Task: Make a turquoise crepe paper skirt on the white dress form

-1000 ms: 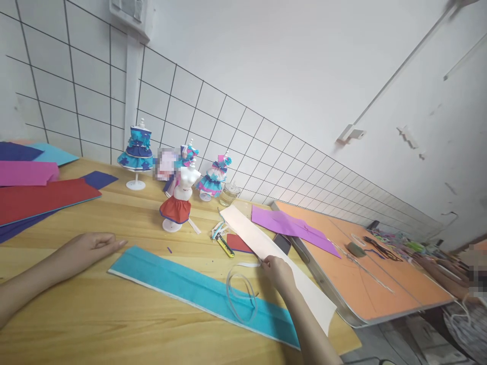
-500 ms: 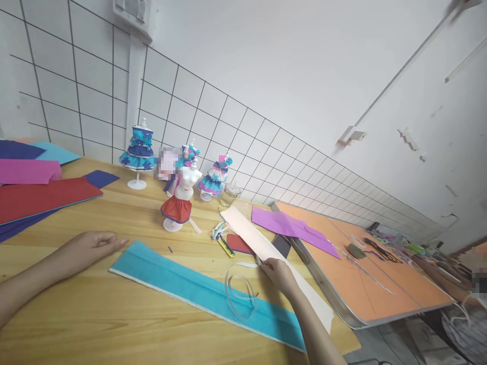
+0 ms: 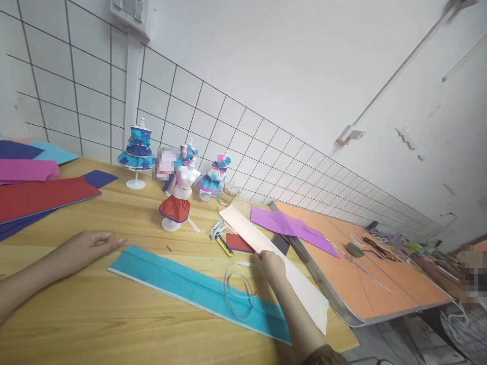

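My right hand is closed, its fingertips pinching the end of a thin white ribbon. From there the ribbon falls in loose loops over a long turquoise fabric strip with a white lower edge. Beneath and beside this hand runs a pale pink strip. My left hand rests on the wooden table, just off the strip's left end, fingers curled and nothing visible in them. Behind the strip stands a small white dress form wearing a red skirt with a blue hem.
A yellow utility knife lies by a red piece and a dark phone. Two dressed mini forms and a glass jar stand near the wall grid. Coloured sheets lie left. An orange table adjoins at right, with a person beyond.
My right hand has shifted slightly left and away from me, still pinching the ribbon. A dark sleeve now shows at its forearm. My left hand stays in place.
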`<state>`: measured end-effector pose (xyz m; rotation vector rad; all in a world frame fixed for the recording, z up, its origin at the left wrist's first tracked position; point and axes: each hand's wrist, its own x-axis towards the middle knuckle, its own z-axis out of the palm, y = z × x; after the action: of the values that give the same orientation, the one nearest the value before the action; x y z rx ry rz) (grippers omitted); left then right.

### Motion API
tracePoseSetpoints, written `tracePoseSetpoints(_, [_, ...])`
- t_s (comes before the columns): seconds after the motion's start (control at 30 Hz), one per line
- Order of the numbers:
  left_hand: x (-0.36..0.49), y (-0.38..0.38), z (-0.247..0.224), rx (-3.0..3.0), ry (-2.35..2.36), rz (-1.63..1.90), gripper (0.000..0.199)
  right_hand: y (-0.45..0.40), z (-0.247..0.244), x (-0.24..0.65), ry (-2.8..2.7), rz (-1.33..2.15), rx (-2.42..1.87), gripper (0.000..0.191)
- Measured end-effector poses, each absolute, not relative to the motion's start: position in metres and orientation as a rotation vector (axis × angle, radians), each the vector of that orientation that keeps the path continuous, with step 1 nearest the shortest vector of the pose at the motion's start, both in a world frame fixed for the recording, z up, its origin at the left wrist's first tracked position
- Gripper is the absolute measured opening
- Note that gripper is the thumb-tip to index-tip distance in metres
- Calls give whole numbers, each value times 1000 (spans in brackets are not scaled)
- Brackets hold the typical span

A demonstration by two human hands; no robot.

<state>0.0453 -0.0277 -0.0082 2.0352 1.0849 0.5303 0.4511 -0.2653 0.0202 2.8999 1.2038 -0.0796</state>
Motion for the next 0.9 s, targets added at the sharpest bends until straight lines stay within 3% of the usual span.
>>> tracePoseSetpoints(0.1, [44,-25,-10,2058,1012,389,44,-262,17,454,1238,-99,2959,27])
tracePoseSetpoints(0.9, [46,-27,-6,2008,1048,392,44,-271,1,476,1548,-451,3936,27])
